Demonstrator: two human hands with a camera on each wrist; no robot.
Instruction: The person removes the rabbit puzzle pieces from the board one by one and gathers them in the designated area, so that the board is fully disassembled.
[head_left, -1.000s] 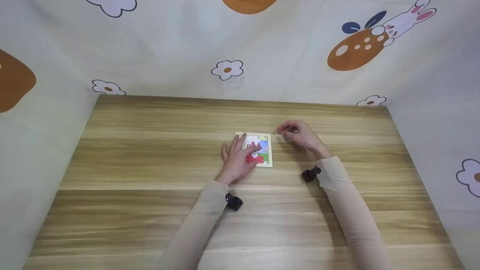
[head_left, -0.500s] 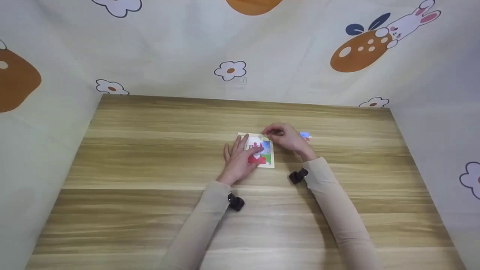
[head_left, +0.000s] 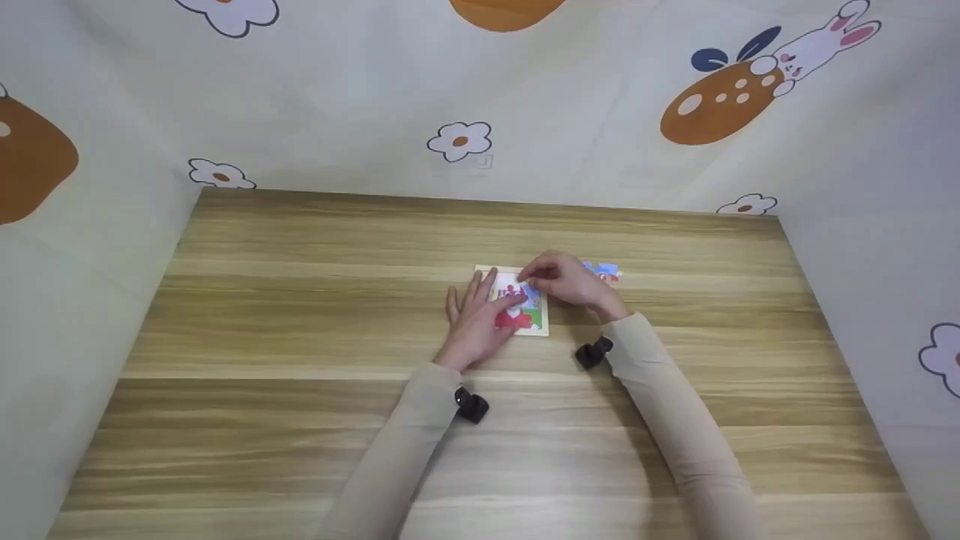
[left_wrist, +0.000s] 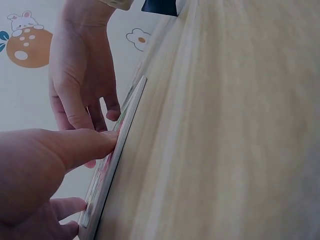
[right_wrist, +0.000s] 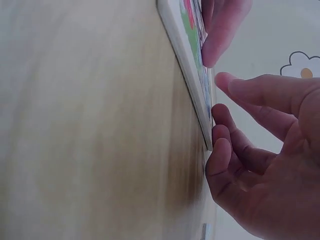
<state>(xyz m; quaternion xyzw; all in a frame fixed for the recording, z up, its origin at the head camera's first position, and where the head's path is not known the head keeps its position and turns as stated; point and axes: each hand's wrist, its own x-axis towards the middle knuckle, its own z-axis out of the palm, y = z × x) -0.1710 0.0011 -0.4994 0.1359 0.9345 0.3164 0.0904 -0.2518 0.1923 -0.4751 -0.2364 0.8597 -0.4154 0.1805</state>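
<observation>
Head view | puzzle tray holds pieces | left fingers spread across it | right fingers bent, grip unclear

Long beige sleeves, plain, close-fitting; small black wrist cameras

readable text: none | puzzle board: red marks, too small and blurred to tell whether letters
</observation>
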